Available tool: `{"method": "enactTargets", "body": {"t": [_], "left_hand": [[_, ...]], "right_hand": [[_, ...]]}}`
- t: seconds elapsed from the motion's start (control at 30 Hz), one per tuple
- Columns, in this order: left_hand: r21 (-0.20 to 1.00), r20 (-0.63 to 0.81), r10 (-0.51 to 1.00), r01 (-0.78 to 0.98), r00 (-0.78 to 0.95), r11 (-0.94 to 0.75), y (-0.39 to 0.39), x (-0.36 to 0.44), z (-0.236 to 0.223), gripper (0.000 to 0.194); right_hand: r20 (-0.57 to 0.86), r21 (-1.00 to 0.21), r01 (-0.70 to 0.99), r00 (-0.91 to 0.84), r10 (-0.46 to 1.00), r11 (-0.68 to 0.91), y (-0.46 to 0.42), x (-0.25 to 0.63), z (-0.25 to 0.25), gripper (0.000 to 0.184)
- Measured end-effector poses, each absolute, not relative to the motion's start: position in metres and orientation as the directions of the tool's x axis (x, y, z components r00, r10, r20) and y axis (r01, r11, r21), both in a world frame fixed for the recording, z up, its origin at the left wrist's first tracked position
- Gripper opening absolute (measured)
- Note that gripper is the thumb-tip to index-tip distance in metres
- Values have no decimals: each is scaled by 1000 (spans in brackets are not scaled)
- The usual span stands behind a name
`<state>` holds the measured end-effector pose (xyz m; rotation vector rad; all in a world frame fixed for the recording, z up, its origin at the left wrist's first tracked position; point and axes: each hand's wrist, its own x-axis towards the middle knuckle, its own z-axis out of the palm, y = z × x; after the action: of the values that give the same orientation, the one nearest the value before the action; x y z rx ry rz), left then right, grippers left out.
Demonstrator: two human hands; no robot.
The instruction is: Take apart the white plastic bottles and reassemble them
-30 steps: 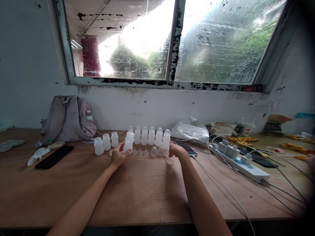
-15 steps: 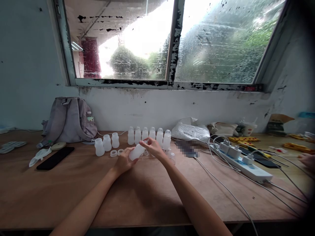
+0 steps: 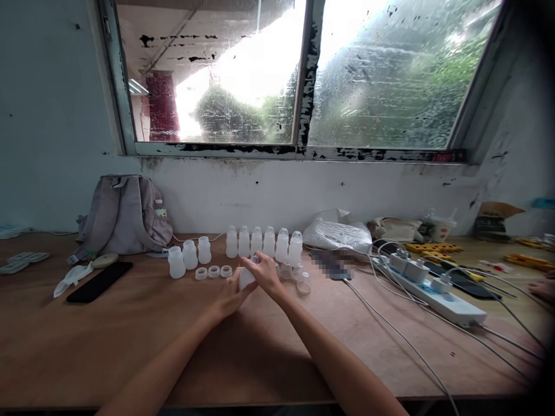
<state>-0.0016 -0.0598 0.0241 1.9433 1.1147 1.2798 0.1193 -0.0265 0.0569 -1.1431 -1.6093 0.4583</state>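
My left hand [image 3: 229, 296] grips the base of a white translucent bottle [image 3: 246, 278] tilted above the wooden table [image 3: 243, 341]. My right hand [image 3: 262, 273] closes over the bottle's neck end. Behind the hands stands a row of several capped bottles [image 3: 263, 242]. Left of them are three open bottles [image 3: 189, 256], with three white rings [image 3: 213, 271] lying in front. Clear domed caps [image 3: 302, 281] sit just right of my hands.
A grey backpack [image 3: 124, 215] leans on the wall at left, with a black phone [image 3: 99, 282] before it. A plastic bag [image 3: 336, 236], a power strip [image 3: 433, 289] with cables, and yellow parts [image 3: 427, 249] fill the right. Another person's hand [image 3: 543, 287] shows at the far right edge.
My left hand lifted a bottle from the row toward me, and my right hand came over from the clear caps to grasp its neck. A third ring now lies beside the earlier two.
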Motion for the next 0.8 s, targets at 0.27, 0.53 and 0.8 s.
{"method": "enactTargets", "body": {"t": [0.27,0.53,0.8], "left_hand": [[970,244,888,-88,389,-228,-70,1,36,54],[960,173,894,-273,414,-59,-53,-22,40,49],[980,24,874,-184,486,76,-43,-20,23,56]], "right_hand": [[386,-890,150,-258,886,431,-28,134,67,35],[318,-947,-20,-210,925,321,-5,154,59,38],[270,-961,-134,-271,924,242,-4,149,53,36]]}}
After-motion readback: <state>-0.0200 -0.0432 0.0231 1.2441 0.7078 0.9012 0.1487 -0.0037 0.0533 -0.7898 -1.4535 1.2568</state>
